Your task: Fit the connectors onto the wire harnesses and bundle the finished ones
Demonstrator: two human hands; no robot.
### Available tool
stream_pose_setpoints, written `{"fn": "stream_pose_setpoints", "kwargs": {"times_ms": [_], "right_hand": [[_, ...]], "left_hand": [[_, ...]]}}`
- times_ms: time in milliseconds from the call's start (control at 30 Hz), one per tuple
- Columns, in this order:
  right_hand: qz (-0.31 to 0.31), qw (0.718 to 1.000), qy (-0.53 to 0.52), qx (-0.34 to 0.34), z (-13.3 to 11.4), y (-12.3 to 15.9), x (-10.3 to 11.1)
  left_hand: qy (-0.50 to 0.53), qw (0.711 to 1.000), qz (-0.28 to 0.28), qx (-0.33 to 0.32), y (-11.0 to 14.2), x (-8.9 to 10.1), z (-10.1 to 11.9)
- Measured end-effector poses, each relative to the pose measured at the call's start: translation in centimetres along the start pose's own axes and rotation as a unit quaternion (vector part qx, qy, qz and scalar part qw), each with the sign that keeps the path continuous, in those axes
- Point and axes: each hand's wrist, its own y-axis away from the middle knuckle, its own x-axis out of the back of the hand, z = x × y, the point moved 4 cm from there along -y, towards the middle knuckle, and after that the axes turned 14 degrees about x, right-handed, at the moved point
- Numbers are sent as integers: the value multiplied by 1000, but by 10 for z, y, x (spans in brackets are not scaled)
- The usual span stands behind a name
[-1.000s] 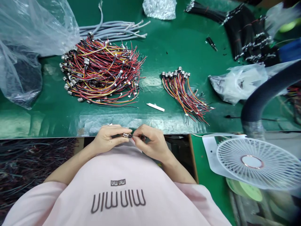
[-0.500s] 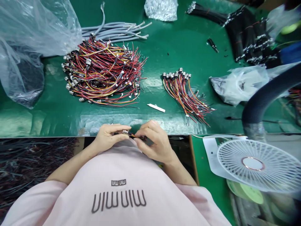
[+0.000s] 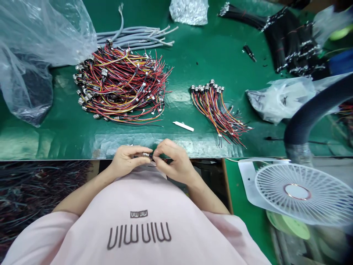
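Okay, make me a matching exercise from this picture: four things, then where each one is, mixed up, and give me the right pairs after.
Things:
1. metal connector
2. white stick
3. grey cables
4. white fan

Places:
A. just behind the big wire pile
B. at the picture's right, below the black hose
C. held by the left hand
D. lying between the big wire pile and the small wire pile

Pairs: 1-C, 2-D, 3-A, 4-B

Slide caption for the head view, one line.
Left hand holds a metal connector, right hand at its wired end, by a green table bearing a large pile of wired connectors.
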Motion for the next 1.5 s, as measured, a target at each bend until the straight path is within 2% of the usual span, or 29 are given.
{"fn": "stream_pose_setpoints", "kwargs": {"times_ms": [100, 167, 267, 400, 500, 633, 800, 1000, 1200, 1333, 1500], "right_hand": [[5, 998, -45, -32, 6, 4, 4], [12, 999, -24, -19, 6, 7, 8], [11, 1000, 15, 18, 2, 10, 11], [12, 1000, 17, 17, -2, 9, 10], [21, 1000, 17, -4, -3, 7, 7], [40, 999, -1, -17, -4, 5, 2], [80, 996, 38, -2, -10, 6, -3], [111, 993, 49, 3, -14, 4, -7], [100, 995, 20, -20, -11, 3, -4], [87, 994, 68, 15, -13, 4, -5], [95, 990, 94, 53, -14, 5, -7]], "left_hand": [[46, 997, -5, 64, -1, 0, -3], [67, 994, 2, 85, -3, 0, -2], [76, 993, 6, 95, -4, -1, 0], [54, 994, 16, 94, -4, -2, 2], [21, 997, 15, 72, -3, -3, 3], [-18, 1000, 24, -7, 0, -1, 5], [11, 996, 44, -76, 2, -1, 7], [28, 995, 54, -82, 2, -1, 8], [-1, 994, 48, -97, 2, 3, 9], [-18, 991, 60, -122, 3, 2, 10], [-19, 992, 56, -107, 2, 1, 8]]}}
